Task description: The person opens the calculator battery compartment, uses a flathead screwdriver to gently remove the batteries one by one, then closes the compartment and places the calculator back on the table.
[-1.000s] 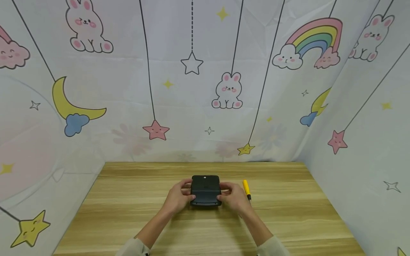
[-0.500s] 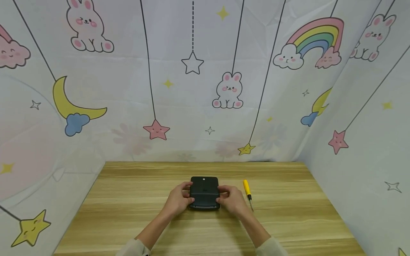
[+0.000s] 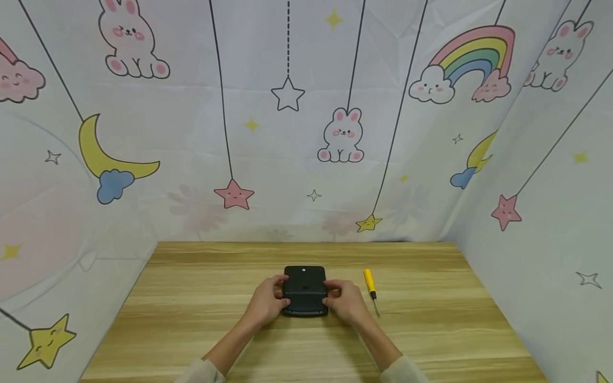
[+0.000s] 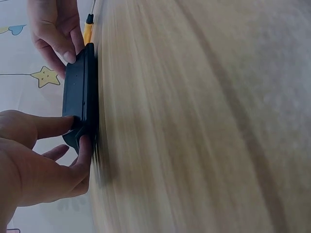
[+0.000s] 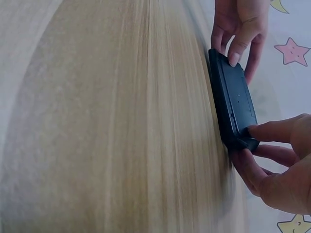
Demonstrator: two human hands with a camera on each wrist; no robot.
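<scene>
Black device (image 3: 305, 290) sits between the two hands at the middle of the wooden table (image 3: 201, 298), its stepped upper face turned up and a small pale spot by its far edge. We see the left hand (image 3: 267, 301) pinching its left side and the right hand (image 3: 346, 302) pinching its right side, each with a bent thumb toward the near end and fingers farther along. Neither hand is spread wide; the gap between thumb and fingers is only what the device fills.

We take this matched hold to be for balance: taking it by both sides should keep it level and leave its upper face uncovered. From the wrist views, its underside is close to the tabletop, though we cannot tell whether it touches.

Just to the right of the right hand lies a screwdriver (image 3: 370, 284), yellow handle far, metal shaft pointing near. Neither hand touches it; we judge it lies there within easy reach while both hands are occupied.
</scene>
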